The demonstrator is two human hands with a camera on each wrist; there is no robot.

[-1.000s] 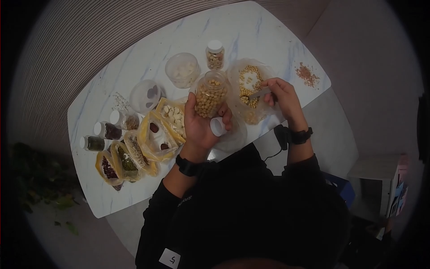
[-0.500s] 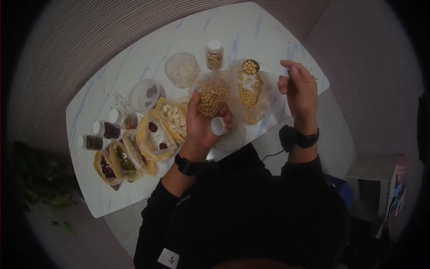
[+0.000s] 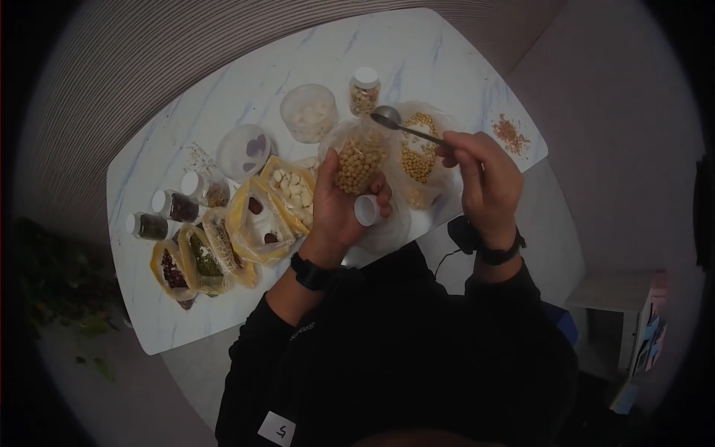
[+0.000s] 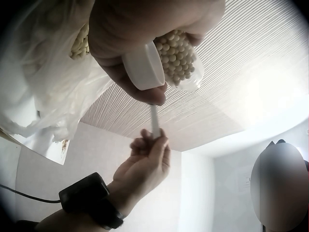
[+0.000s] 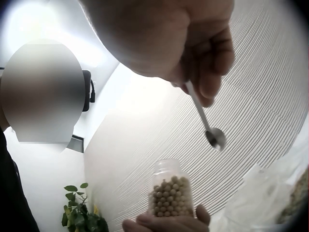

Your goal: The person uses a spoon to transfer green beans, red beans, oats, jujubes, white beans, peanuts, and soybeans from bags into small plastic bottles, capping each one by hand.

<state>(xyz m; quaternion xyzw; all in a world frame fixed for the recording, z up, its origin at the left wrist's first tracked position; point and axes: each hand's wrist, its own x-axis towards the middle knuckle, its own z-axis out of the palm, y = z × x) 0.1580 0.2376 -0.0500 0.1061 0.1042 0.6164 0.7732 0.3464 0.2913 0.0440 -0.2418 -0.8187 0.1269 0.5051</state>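
Observation:
In the head view my left hand (image 3: 339, 205) grips a clear jar (image 3: 361, 165) more than half full of pale yellow soybeans. The same hand holds a white screw lid (image 3: 366, 210) against its fingers, plainly seen in the left wrist view. My right hand (image 3: 490, 179) pinches the handle of a metal spoon (image 3: 386, 117). The spoon's bowl is tipped near the jar's uncovered mouth, and no beans show in it. An opened plastic bag (image 3: 423, 198) of soybeans lies just right of the jar, beneath the spoon's handle.
Behind the jar stand a small lidded jar (image 3: 365, 93) and a round tub (image 3: 308, 112) of white pieces. Leftward are another tub (image 3: 243, 151), several lidded jars and several opened yellow-edged bags. Reddish crumbs (image 3: 510, 136) lie near the table's right edge.
The spoon has come up out of the bag with soybeans, then moved left to the jar's mouth, and its bowl now shows none. My left hand has kept its hold on jar and lid.

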